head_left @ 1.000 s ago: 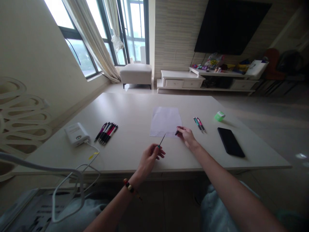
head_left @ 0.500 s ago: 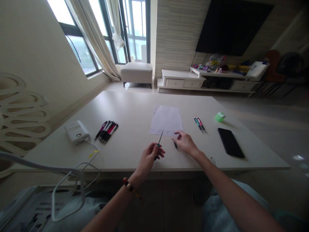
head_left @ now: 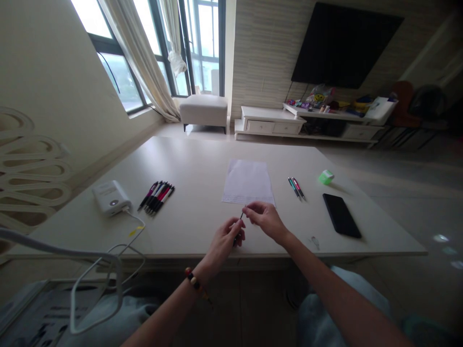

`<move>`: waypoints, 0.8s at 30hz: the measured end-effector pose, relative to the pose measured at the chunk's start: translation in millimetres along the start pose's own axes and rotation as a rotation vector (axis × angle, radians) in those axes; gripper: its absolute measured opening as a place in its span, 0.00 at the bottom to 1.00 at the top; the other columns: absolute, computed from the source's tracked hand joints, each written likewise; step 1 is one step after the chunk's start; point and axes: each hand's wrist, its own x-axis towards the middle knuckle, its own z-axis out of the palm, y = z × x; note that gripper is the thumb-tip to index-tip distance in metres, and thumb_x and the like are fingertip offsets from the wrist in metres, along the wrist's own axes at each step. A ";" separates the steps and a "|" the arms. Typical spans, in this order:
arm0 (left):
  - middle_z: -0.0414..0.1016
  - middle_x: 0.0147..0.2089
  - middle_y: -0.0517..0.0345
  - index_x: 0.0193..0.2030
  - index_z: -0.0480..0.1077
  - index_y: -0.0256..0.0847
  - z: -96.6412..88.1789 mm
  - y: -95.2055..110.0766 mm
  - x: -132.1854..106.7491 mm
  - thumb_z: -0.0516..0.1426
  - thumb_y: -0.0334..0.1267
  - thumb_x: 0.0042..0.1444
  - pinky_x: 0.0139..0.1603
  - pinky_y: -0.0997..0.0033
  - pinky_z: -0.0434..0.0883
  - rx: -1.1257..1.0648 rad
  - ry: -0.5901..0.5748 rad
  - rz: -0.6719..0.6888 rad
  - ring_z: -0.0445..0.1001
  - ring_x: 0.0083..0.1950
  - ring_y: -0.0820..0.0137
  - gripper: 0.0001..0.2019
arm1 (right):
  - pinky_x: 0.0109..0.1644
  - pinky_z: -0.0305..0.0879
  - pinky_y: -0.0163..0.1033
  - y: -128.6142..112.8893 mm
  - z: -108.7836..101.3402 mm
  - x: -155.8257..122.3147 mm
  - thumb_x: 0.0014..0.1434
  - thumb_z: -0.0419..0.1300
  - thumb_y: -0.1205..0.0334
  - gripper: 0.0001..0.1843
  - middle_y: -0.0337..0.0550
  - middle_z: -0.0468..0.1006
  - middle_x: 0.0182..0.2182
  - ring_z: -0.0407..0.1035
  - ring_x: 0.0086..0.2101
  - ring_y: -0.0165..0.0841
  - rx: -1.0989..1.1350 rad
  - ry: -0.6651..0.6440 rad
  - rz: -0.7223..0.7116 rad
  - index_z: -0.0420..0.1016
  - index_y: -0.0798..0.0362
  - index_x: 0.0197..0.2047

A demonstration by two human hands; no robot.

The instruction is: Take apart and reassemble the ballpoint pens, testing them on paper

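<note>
l hand [head_left: 224, 235] clamped on a thin dark rod [head_left: 242, 216] over the table [head_left: 197, 166], r hand [head_left: 266, 220] pinching its tip, just nearer than the paper [head_left: 249, 180]. pens [head_left: 156, 197] lie to l., phone [head_left: 342, 215] to r.

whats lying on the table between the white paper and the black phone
A teal pen and a red pen lie side by side between the white paper and the black phone, seen in the head view.
</note>
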 end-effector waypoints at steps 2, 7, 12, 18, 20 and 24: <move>0.65 0.22 0.63 0.33 0.64 0.39 0.3 -0.2 -0.3 0.54 0.55 0.53 0.22 0.78 0.56 0.004 0.021 -0.011 0.60 0.21 0.78 0.19 | 0.21 0.55 0.32 -4.5 -8.3 5.3 0.49 0.62 0.50 0.16 0.37 0.69 0.19 0.60 0.19 0.26 0.032 0.111 0.005 0.74 0.55 0.30; 0.65 0.22 0.63 0.33 0.65 0.39 0.1 1.6 -0.5 0.54 0.55 0.52 0.21 0.78 0.56 0.009 0.077 -0.020 0.61 0.21 0.78 0.19 | 0.17 0.51 0.30 12.0 -37.7 25.0 0.46 0.62 0.58 0.10 0.37 0.67 0.15 0.57 0.15 0.24 -0.255 0.116 0.258 0.72 0.57 0.22; 0.65 0.22 0.63 0.33 0.65 0.39 -1.0 1.9 -0.8 0.54 0.55 0.52 0.21 0.78 0.56 0.005 0.103 -0.029 0.61 0.20 0.78 0.18 | 0.17 0.51 0.30 41.8 -47.7 35.6 0.42 0.64 0.62 0.09 0.38 0.68 0.12 0.59 0.15 0.25 -0.442 -0.010 0.385 0.72 0.57 0.17; 0.66 0.22 0.63 0.33 0.66 0.39 -2.3 0.0 -2.6 0.54 0.55 0.52 0.20 0.78 0.54 -0.016 0.090 -0.048 0.61 0.20 0.79 0.18 | 0.18 0.53 0.30 20.1 -41.4 24.1 0.48 0.62 0.57 0.10 0.39 0.72 0.17 0.61 0.17 0.25 -0.330 -0.006 0.254 0.76 0.56 0.25; 0.67 0.23 0.63 0.34 0.66 0.39 -1.5 -1.3 -2.5 0.54 0.55 0.53 0.21 0.78 0.55 -0.028 0.063 -0.047 0.61 0.20 0.79 0.18 | 0.19 0.55 0.30 7.8 -30.3 13.1 0.48 0.63 0.54 0.13 0.40 0.74 0.21 0.64 0.19 0.26 -0.163 -0.141 0.197 0.77 0.56 0.31; 0.66 0.23 0.63 0.34 0.66 0.38 3.4 -5.5 -1.8 0.53 0.55 0.54 0.21 0.78 0.56 -0.039 0.015 -0.037 0.62 0.20 0.79 0.19 | 0.20 0.55 0.30 -5.0 -7.5 -2.7 0.46 0.66 0.51 0.16 0.41 0.75 0.23 0.64 0.21 0.26 -0.011 -0.284 0.136 0.77 0.56 0.32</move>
